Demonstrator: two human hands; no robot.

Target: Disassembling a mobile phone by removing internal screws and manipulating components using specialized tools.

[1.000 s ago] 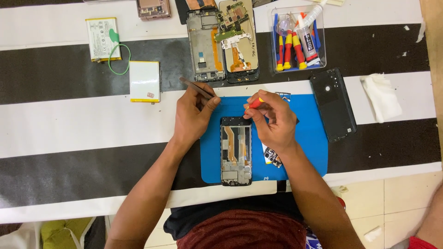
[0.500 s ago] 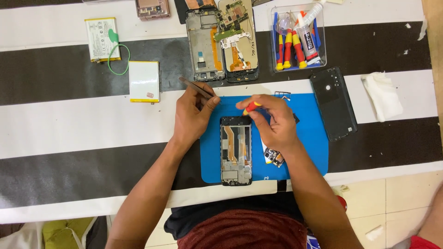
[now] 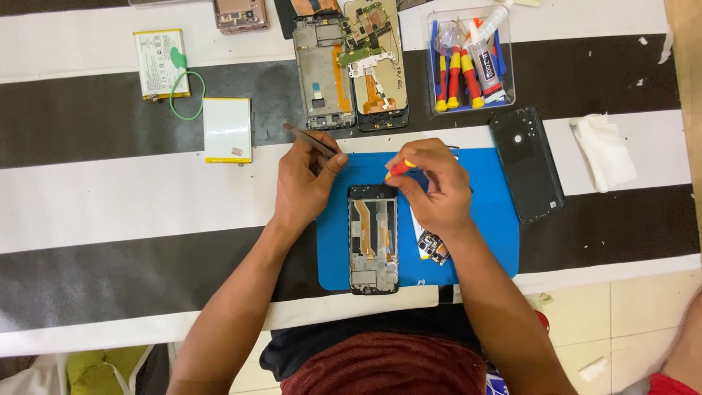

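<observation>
On blue mat (image 3: pixel 497 234), near edge: opened phone frame (image 3: pixel 374 238), lying flat. Right hand (image 3: pixel 433 187) pinches red-yellow screwdriver (image 3: pixel 400 169) at frame's top end. Left hand (image 3: pixel 306 183) grips tweezers (image 3: pixel 310 140), just left of frame. Farther back: clear tool tray (image 3: pixel 470 57), two more phone frames (image 3: pixel 349 64).

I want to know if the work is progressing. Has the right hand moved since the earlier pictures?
Yes, slightly. The right hand, gripping the red screwdriver, has shifted left over the top of the opened phone on the blue mat.
</observation>
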